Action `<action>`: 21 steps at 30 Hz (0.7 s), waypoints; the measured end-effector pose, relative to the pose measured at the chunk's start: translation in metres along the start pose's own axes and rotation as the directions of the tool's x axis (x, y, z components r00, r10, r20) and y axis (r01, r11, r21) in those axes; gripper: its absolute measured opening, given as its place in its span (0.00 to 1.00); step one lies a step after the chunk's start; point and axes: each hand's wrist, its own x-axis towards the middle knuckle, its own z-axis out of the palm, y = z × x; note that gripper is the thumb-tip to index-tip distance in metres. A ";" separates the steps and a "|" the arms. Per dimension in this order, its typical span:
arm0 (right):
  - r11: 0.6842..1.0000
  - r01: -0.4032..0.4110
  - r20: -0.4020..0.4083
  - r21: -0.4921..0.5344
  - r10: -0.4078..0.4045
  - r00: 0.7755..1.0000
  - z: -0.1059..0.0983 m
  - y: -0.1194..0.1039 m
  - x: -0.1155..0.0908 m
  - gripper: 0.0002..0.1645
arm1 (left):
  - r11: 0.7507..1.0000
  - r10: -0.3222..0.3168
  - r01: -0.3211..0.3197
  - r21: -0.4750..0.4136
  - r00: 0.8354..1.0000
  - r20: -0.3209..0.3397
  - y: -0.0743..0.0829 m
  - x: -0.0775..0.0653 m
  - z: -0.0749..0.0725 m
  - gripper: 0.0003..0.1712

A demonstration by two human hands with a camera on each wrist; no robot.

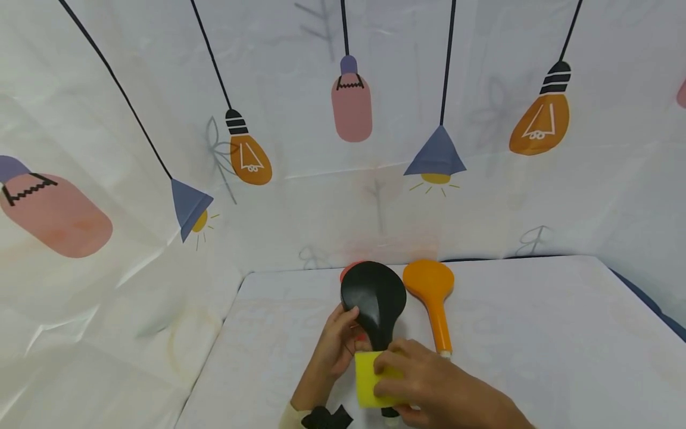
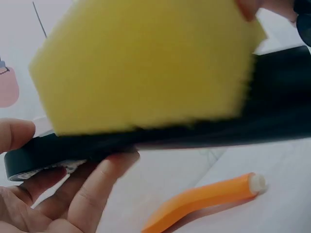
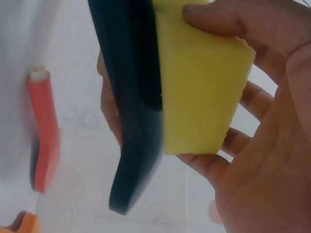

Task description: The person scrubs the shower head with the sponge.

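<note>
Orange showerhead [image 1: 429, 281] lies beyond the right hand [image 1: 431, 381], whose gripped sponge [image 1: 367, 379] partly hides the black showerhead [image 1: 375, 298] the left hand [image 1: 336, 345] holds.

Table [image 1: 536, 333] before printed sheet [image 1: 300, 208]. Held shower head [image 1: 375, 295] at table's near middle, wide end toward sheet, handle toward person. Left hand [image 1: 339, 342] on left side of wide end. Sponge [image 1: 367, 378] against handle, between handle and right hand [image 1: 429, 375]. Second shower head [image 1: 429, 280] on table, right of held one, handle toward person. Third shower head [image 3: 46, 111] on table, mostly behind held one in head view.
</note>
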 end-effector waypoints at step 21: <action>0.965 -0.146 -0.045 -0.219 0.139 0.989 0.003 0.013 -0.002 0.20 | 0.963 -0.155 0.158 0.216 0.987 -0.034 -0.004 -0.001 0.008 0.37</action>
